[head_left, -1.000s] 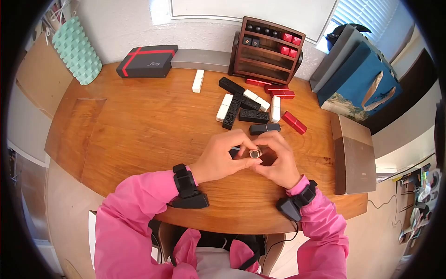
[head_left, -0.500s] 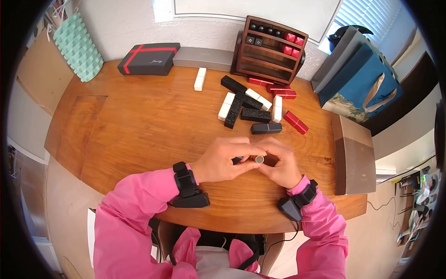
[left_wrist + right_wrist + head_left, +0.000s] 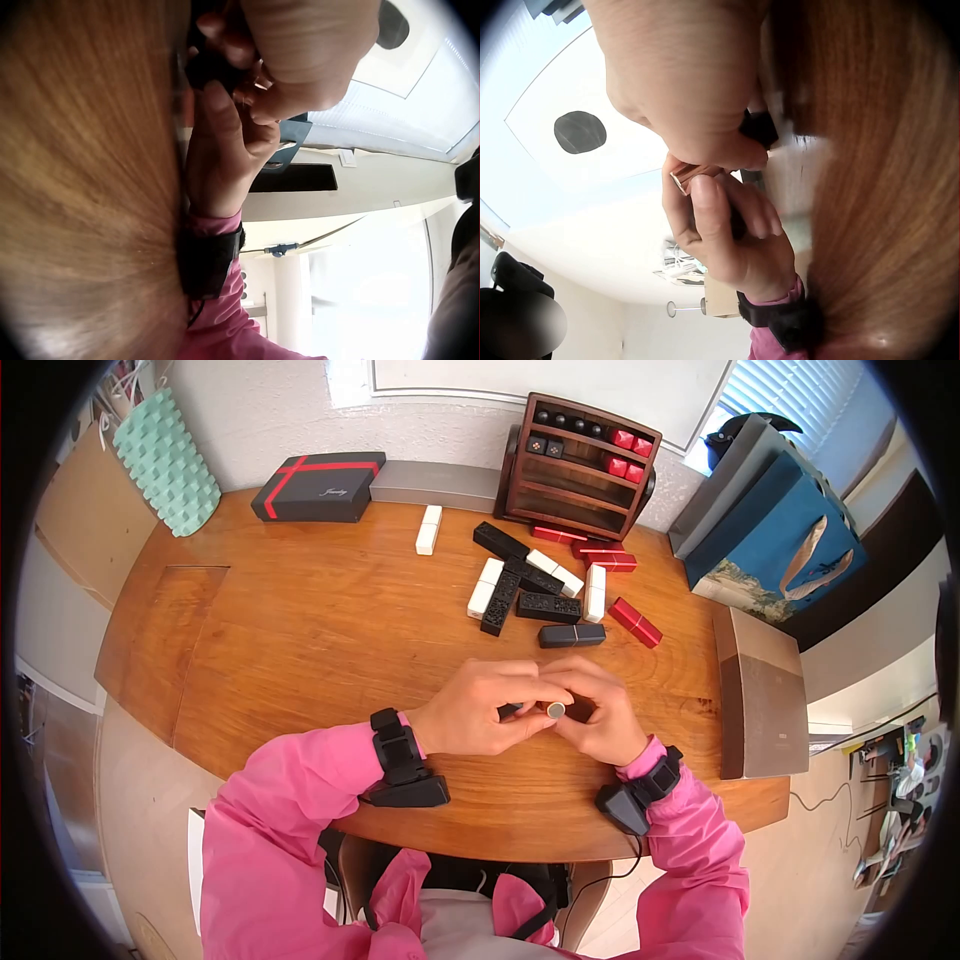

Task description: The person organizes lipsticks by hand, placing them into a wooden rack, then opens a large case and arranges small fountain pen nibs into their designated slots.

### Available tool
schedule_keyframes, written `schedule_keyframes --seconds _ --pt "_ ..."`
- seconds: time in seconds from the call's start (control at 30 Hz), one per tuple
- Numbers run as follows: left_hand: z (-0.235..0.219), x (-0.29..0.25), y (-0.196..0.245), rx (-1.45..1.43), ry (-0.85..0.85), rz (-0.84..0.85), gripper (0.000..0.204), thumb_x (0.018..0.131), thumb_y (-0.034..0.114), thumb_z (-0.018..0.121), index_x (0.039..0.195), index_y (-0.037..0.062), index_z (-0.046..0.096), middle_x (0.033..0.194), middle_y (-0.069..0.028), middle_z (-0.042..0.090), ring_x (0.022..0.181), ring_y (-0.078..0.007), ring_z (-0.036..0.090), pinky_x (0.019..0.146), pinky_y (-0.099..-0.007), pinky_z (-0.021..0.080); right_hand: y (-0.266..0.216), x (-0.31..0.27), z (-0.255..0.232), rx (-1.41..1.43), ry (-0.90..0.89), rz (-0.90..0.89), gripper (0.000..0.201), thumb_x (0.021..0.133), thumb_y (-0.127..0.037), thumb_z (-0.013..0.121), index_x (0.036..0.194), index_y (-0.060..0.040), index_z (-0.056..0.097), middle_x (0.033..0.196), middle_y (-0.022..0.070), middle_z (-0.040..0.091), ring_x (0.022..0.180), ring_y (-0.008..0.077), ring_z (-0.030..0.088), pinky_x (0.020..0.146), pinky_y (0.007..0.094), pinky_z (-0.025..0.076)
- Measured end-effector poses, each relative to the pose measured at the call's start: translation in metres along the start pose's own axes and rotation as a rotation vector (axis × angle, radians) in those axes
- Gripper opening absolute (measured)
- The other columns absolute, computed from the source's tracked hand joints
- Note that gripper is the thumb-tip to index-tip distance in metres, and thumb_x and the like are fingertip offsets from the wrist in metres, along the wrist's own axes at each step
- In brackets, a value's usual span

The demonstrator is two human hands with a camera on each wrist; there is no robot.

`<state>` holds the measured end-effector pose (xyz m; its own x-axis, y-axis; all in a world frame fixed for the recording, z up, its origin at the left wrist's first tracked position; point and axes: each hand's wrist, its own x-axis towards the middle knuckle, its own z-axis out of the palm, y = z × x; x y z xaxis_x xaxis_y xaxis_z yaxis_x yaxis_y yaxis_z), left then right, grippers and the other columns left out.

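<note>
Above the front of the table, my left hand point(image 3: 478, 705) and right hand point(image 3: 605, 715) meet around a lipstick point(image 3: 555, 711), whose round copper-rimmed end faces me. The right wrist view shows the left thumb and index finger pinching its copper-coloured tube point(image 3: 694, 176). Against the right fingers is a black part point(image 3: 761, 129) of it; in the left wrist view the right thumb point(image 3: 221, 112) presses this dark piece. Another dark piece, mostly hidden, lies within the left hand's curled fingers. Beyond the hands, a dark lipstick case point(image 3: 572, 636) lies on the table.
Several black cases point(image 3: 549, 608), white cases point(image 3: 595, 594) and red cases point(image 3: 636, 622) lie scattered beyond the hands. Behind them stands a wooden rack point(image 3: 570, 490) holding black and red ones. A ribboned box point(image 3: 318, 488), a brown box point(image 3: 760, 700) and a blue bag point(image 3: 775, 540) line the edges.
The lipstick's copper end has turned between the fingers and now shows a flat grey round face instead of a darker ring. Both hands have closed nearer around it; the scattered cases lie unchanged.
</note>
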<state>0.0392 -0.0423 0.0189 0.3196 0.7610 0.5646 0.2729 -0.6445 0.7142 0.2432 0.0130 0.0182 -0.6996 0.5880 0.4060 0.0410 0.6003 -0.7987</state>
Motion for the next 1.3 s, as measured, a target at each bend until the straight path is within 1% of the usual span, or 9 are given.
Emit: schedule_keyframes --seconds 0.23,0.47,0.57,0.73,0.9,0.97,1.07,1.17,1.3 --pt "-0.001 0.003 -0.001 0.072 0.199 -0.088 0.018 0.082 0.007 0.081 0.098 0.0062 0.071 0.069 -0.0011 0.054 0.062 -0.0115 0.052 0.059 -0.0277 0.041 0.002 0.001 0.001 -0.101 0.134 0.018 0.036 0.075 0.003 0.078 0.109 -0.0003 0.07 0.102 0.0126 0.068 0.094 0.0277 0.066 0.083 0.0352 0.053" --pt "-0.003 0.003 -0.008 0.061 0.187 -0.324 0.022 0.093 0.021 0.074 0.087 0.003 0.064 0.072 -0.0036 0.059 0.066 -0.01 0.054 0.061 -0.0277 0.043 0.0 0.002 0.002 -0.205 0.225 0.009 0.03 0.075 -0.002 0.082 0.103 -0.0015 0.073 0.095 0.0101 0.068 0.086 0.0234 0.067 0.076 0.0319 0.054" --pt "-0.004 0.004 -0.006 0.021 0.128 -0.394 0.028 0.095 0.03 0.071 0.091 0.0036 0.061 0.075 -0.0055 0.059 0.07 -0.016 0.057 0.065 -0.031 0.045 0.0 0.003 0.003 -0.179 0.255 0.014 0.028 0.075 -0.002 0.082 0.101 -0.0018 0.073 0.092 0.0095 0.067 0.083 0.0224 0.067 0.073 0.0311 0.053" --pt "-0.007 0.0 -0.015 -0.241 0.304 -0.381 0.027 0.103 0.017 0.055 0.125 0.0064 0.044 0.103 -0.0054 0.053 0.091 -0.0137 0.057 0.083 -0.0284 0.046 -0.002 0.001 0.001 -0.185 0.241 0.073 0.024 0.075 -0.006 0.084 0.096 -0.0028 0.072 0.086 0.0081 0.065 0.074 0.0205 0.064 0.065 0.03 0.051" --pt "0.001 0.002 -0.008 -0.366 0.26 -0.356 0.023 0.106 0.012 0.045 0.128 0.0056 0.042 0.107 -0.0071 0.054 0.108 -0.017 0.058 0.095 -0.0328 0.045 -0.001 0.0 0.001 -0.183 0.16 0.074 0.022 0.076 -0.012 0.084 0.093 -0.0042 0.072 0.083 0.0067 0.062 0.069 0.0177 0.061 0.06 0.0293 0.048" --pt "0.006 0.001 -0.011 -0.456 0.185 -0.336 0.021 0.109 0.018 0.045 0.125 0.0037 0.045 0.125 -0.0134 0.058 0.113 -0.0171 0.057 0.101 -0.0329 0.044 -0.002 0.0 0.001 -0.166 0.164 0.089 0.023 0.077 -0.011 0.084 0.094 -0.004 0.072 0.085 0.0071 0.062 0.071 0.0181 0.061 0.062 0.0293 0.049" --pt "0.007 0.002 -0.016 -0.41 0.084 -0.327 0.027 0.109 0.021 0.045 0.128 0.0027 0.048 0.133 -0.0142 0.056 0.119 -0.0187 0.056 0.103 -0.0336 0.043 0.001 0.0 0.003 -0.093 0.22 0.097 0.024 0.077 -0.008 0.083 0.098 -0.0034 0.072 0.089 0.0077 0.063 0.075 0.0191 0.063 0.065 0.0293 0.05" --pt "0.004 0.005 -0.006 -0.389 0.061 -0.384 0.033 0.109 0.019 0.042 0.136 0.0006 0.047 0.135 -0.0129 0.054 0.129 -0.0223 0.051 0.111 -0.0369 0.038 0.002 0.001 0.003 -0.039 0.285 0.093 0.027 0.078 -0.005 0.082 0.103 -0.0023 0.071 0.094 0.0085 0.065 0.08 0.0207 0.065 0.069 0.0298 0.052" --pt "0.005 0.004 -0.005 -0.349 0.147 -0.357 0.036 0.109 0.021 0.044 0.139 0.0012 0.046 0.137 -0.0128 0.053 0.125 -0.0198 0.053 0.108 -0.0357 0.041 0.004 0.001 0.0 -0.135 0.307 0.038 0.032 0.078 -0.006 0.084 0.108 -0.0015 0.071 0.101 0.0099 0.067 0.086 0.023 0.066 0.075 0.0317 0.053"
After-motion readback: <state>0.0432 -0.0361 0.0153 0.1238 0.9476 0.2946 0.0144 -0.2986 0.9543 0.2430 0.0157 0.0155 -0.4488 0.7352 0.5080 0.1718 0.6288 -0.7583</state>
